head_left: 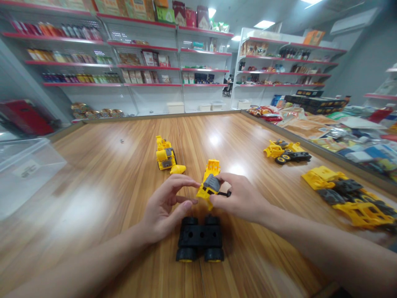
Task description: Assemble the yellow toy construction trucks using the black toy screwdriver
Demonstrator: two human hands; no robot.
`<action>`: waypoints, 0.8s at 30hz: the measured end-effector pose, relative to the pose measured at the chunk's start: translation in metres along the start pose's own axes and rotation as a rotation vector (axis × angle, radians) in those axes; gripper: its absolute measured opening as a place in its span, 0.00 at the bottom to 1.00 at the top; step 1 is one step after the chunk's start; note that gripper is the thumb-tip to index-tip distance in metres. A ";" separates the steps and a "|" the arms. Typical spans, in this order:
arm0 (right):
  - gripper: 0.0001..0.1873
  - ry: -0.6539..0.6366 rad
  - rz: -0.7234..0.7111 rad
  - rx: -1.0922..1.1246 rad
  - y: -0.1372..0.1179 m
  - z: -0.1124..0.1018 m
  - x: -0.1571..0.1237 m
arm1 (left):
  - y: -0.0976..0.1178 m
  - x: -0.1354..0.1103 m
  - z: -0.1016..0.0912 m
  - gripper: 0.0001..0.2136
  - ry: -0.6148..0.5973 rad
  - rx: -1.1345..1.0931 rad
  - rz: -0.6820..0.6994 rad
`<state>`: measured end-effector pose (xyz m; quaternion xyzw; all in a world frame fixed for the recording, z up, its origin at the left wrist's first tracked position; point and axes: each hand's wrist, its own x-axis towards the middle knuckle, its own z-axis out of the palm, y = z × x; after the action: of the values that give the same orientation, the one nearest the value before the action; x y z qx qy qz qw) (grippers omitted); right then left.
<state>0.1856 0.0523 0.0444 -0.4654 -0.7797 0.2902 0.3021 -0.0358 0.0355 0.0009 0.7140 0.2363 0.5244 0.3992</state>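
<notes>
My right hand (243,196) pinches a yellow toy truck cab (203,193) with a grey part (212,183) on it, held a little above the table. A small black piece (226,193) sticks out by the right fingers. My left hand (169,203) is open, its fingers curved and apart, with the index fingertip at or against the cab's left side; contact is hard to tell. Just below both hands, a black wheeled chassis (200,236) with holes along its top stands on the table. Beyond the hands is a yellow toy truck (165,155) with a yellow mixer drum-like piece (178,169) beside it.
More yellow and black toy parts lie to the right, one group (287,152) farther back and a larger group (350,194) nearer. A clear plastic bin (27,174) stands at the left. Packaged goods (328,124) lie past the table's right edge, and stocked shelves (149,45) line the back.
</notes>
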 end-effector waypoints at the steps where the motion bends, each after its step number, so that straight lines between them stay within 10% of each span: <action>1: 0.09 0.006 0.019 0.060 0.000 -0.002 0.001 | 0.001 -0.001 -0.001 0.18 -0.010 0.028 0.054; 12: 0.10 -0.071 0.264 0.766 0.010 -0.008 0.005 | 0.022 0.011 0.001 0.34 -0.748 0.391 0.125; 17: 0.13 -0.066 0.294 0.795 0.013 -0.006 0.005 | 0.017 0.008 0.004 0.33 -0.688 0.436 0.099; 24: 0.08 -0.065 0.072 0.491 0.008 -0.009 0.003 | 0.008 0.000 -0.002 0.27 -0.297 0.421 0.021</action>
<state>0.1956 0.0593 0.0446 -0.3960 -0.6781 0.4963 0.3702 -0.0385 0.0313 0.0080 0.8531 0.2715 0.3570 0.2664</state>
